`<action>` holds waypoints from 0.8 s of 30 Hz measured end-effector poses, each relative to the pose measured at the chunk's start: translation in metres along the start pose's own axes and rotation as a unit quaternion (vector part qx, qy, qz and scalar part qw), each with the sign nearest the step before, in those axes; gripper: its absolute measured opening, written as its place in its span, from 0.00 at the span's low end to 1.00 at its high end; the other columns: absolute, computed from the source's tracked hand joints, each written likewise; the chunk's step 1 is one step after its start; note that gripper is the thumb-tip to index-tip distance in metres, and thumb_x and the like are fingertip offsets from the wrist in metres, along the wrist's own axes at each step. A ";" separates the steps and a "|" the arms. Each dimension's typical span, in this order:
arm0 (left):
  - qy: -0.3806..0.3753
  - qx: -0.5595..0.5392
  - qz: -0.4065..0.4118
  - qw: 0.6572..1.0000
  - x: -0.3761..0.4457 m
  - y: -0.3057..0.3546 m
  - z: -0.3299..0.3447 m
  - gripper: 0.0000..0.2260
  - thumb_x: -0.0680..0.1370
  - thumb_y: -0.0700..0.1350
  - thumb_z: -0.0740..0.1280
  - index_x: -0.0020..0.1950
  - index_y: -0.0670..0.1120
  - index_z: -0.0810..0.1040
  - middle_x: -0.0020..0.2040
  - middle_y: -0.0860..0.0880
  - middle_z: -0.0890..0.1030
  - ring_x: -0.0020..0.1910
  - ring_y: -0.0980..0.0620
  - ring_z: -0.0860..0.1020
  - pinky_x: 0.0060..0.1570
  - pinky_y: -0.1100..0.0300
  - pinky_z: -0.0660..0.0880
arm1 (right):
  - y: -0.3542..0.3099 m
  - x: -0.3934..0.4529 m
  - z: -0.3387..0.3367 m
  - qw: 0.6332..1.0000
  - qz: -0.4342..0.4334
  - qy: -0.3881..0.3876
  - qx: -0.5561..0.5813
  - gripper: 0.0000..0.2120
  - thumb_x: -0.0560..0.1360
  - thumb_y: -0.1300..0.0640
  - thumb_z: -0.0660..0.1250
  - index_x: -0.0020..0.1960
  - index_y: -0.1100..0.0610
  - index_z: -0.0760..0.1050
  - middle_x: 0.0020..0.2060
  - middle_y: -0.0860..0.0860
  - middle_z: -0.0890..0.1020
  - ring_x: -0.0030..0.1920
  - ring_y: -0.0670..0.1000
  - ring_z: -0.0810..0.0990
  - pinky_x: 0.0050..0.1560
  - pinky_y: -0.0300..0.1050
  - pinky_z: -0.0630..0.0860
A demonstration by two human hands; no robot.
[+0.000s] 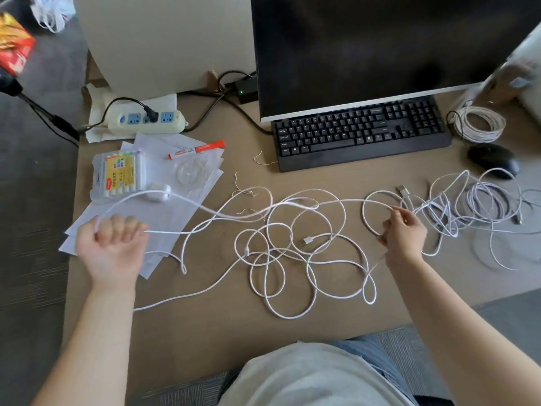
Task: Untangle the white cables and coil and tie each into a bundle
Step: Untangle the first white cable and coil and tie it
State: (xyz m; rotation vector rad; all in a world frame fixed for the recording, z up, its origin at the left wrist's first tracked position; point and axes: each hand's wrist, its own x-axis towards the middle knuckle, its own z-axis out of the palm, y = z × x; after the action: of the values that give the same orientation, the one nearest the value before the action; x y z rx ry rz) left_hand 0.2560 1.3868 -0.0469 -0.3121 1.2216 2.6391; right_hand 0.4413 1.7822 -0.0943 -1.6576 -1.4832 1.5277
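Holding white cable (292, 253) in both hands, stretched above desk (205, 317) in front of keyboard (360, 130). Left hand (112, 247) clenched round cable, down-left of keyboard, over papers (164, 218). Right hand (404, 235) pinching cable loop below keyboard's right end. Loose tangle on desk between hands, USB plug (306, 240) in middle. Second tangle (480, 206) down-right of keyboard, near mouse (493, 159). Coiled bundle (480, 124) right of keyboard. Marker (196, 149), pen pack (120, 174), power strip (146, 120) left of keyboard.
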 end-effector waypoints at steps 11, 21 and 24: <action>0.083 -0.043 0.034 0.995 -0.004 0.019 0.011 0.19 0.67 0.52 0.69 0.28 0.48 0.60 0.26 0.52 0.58 0.25 0.51 0.59 0.41 0.59 0.66 | -0.001 0.004 -0.004 0.987 -0.108 0.030 -0.119 0.10 0.78 0.58 0.59 0.52 0.56 0.78 0.42 0.54 0.78 0.45 0.54 0.76 0.51 0.49 0.72; -0.140 0.381 -0.016 0.914 0.047 -0.037 0.123 0.21 0.82 0.49 0.57 0.29 0.49 0.72 0.24 0.55 0.63 0.28 0.55 0.63 0.37 0.59 0.65 | 0.005 -0.071 0.048 0.837 -0.401 -0.223 -0.298 0.06 0.73 0.61 0.59 0.44 0.60 0.75 0.40 0.56 0.78 0.39 0.59 0.75 0.41 0.54 0.74; -0.064 0.482 0.026 0.873 0.066 -0.058 0.115 0.16 0.81 0.50 0.58 0.36 0.48 0.75 0.29 0.55 0.74 0.33 0.53 0.68 0.37 0.60 0.66 | 0.023 -0.083 0.064 0.818 -0.339 -0.320 -0.336 0.04 0.74 0.64 0.62 0.45 0.62 0.75 0.41 0.57 0.79 0.41 0.59 0.77 0.42 0.53 0.75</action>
State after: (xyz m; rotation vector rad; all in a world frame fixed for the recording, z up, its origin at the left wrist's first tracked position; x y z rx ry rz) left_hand 0.1980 1.5190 -0.0342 0.0790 2.2745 1.7040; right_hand 0.4084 1.6800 -0.0972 -0.6473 -2.8316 1.2263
